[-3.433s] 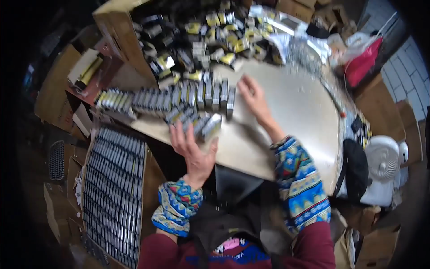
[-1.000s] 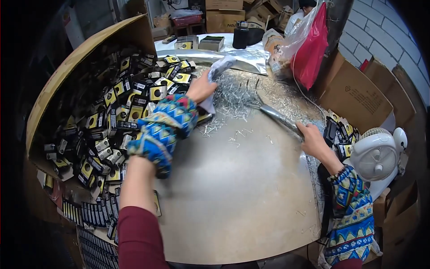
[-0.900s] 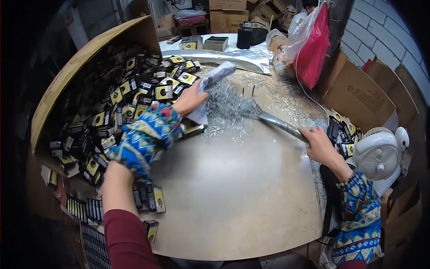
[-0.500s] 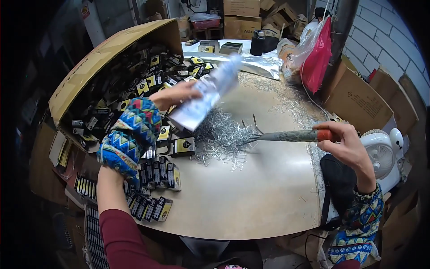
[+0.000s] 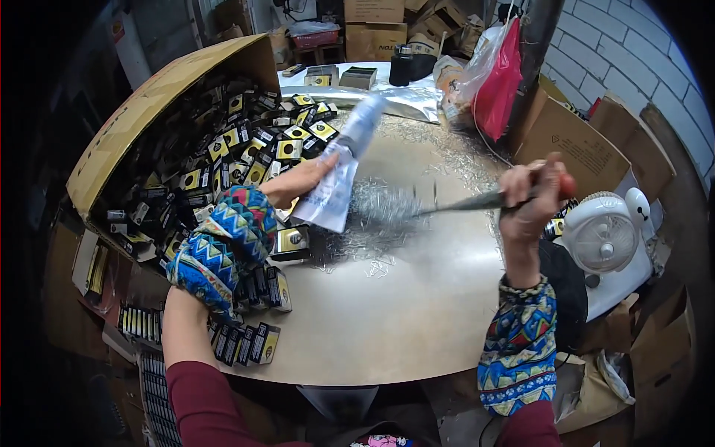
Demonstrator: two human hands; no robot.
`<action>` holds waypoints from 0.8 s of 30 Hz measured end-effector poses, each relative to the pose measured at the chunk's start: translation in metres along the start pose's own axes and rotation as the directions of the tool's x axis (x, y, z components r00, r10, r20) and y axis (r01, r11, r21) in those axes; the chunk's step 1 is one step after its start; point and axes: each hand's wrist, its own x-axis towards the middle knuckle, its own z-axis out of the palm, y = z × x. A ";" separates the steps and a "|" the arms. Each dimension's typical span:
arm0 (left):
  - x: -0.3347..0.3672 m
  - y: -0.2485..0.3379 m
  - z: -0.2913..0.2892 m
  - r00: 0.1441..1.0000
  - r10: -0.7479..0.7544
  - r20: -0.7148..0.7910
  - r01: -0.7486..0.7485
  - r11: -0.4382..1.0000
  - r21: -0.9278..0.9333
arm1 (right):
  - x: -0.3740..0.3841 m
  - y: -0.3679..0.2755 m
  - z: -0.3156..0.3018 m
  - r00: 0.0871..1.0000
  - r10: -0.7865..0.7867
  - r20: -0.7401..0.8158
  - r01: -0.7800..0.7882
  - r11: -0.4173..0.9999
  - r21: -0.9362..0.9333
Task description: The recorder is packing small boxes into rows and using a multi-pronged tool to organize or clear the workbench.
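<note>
My left hand (image 5: 299,182) is closed around a shiny, whitish, tapered piece that looks like a cut or flattened plastic bottle (image 5: 339,177); blur hides its detail. Its wide end points toward me, beside a pile of small silver wire pieces like paper clips (image 5: 383,208). To the right, my right hand (image 5: 527,195) grips a hand fork (image 5: 471,203) with a dark shaft and a red handle end. The fork's tines are at the pile's right side, smeared by motion. Both hands are above the pale tabletop (image 5: 395,313).
A large cardboard box (image 5: 123,127) spills small black-and-yellow boxes (image 5: 290,149) at left. More boxes stand in rows (image 5: 246,344) near the front edge. A white fan (image 5: 602,235) sits at right; a black bottle (image 5: 401,65) and pink bag (image 5: 497,82) are at the back.
My right hand has moved left and up, its grip turned more upright on the hand fork. The whitish piece has tilted more upright in my left hand. The whole view has shifted slightly.
</note>
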 end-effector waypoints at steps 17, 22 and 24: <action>0.012 -0.012 0.060 0.770 0.361 0.526 -0.633 0.537 0.558 | -0.003 -0.032 0.007 0.909 0.318 0.269 -0.140 0.842 -0.520; 0.013 -0.022 0.071 0.809 0.550 0.207 -0.435 0.323 0.841 | -0.010 -0.035 0.008 0.974 0.208 0.091 -0.161 0.915 -0.370; 0.006 -0.013 0.079 0.755 0.634 0.167 -0.471 0.347 0.811 | 0.000 -0.054 0.007 0.979 0.181 0.096 -0.140 0.932 -0.333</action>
